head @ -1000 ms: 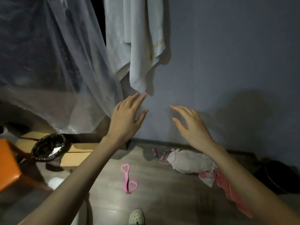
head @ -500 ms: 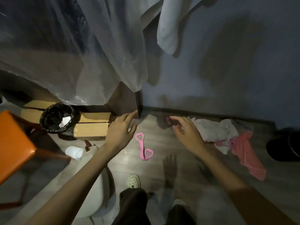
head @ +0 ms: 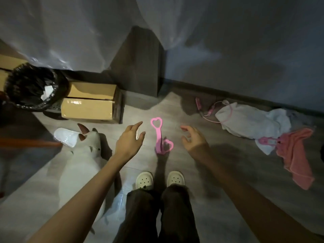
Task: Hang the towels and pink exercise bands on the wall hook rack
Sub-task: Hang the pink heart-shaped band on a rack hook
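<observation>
A pink exercise band with heart-shaped loops at both ends lies on the wooden floor just ahead of my feet. My left hand hovers to its left, fingers relaxed and empty. To the band's right my right hand hangs open, fingers loosely curved, holding nothing. At the right, by the wall, lie a white towel, a pink towel and a thin pink band with handles. The hook rack is out of view.
A black-lined waste bin and two cardboard boxes stand at the left. A white plush toy and a white slipper lie beside my left arm. Clear plastic sheeting hangs above. The grey wall runs behind.
My view has tipped down from the hanging white towel to the floor. Both hands have dropped from wall height to either side of the heart-looped band.
</observation>
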Demonstrator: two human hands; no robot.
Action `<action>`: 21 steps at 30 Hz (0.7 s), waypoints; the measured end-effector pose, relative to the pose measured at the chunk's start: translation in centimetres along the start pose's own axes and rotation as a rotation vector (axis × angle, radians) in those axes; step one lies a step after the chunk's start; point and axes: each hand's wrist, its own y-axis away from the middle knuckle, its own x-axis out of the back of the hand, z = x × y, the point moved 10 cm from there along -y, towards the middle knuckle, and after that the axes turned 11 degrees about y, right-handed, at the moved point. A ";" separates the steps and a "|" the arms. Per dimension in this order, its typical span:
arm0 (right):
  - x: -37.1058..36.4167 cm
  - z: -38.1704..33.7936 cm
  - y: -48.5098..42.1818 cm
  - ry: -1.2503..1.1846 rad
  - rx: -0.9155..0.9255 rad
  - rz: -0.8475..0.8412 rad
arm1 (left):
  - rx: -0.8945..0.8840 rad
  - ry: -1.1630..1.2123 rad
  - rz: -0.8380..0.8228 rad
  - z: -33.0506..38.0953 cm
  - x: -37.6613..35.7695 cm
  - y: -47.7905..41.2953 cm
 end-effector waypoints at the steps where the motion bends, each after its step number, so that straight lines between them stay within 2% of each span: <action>1: -2.1 1.3 -1.3 0.002 0.007 0.000 | 0.014 0.006 -0.004 -1.9 -1.8 -1.4; 11: -22.2 16.2 -16.1 0.038 -0.021 0.036 | 0.065 0.053 -0.027 -18.2 -19.9 -17.2; 16: -29.4 21.5 -23.5 0.051 -0.051 0.049 | -0.056 -0.042 -0.048 -22.2 -27.2 -24.6; 21: -34.6 23.4 -29.5 0.057 0.023 0.047 | -0.096 -0.097 0.080 -24.3 -30.4 -30.2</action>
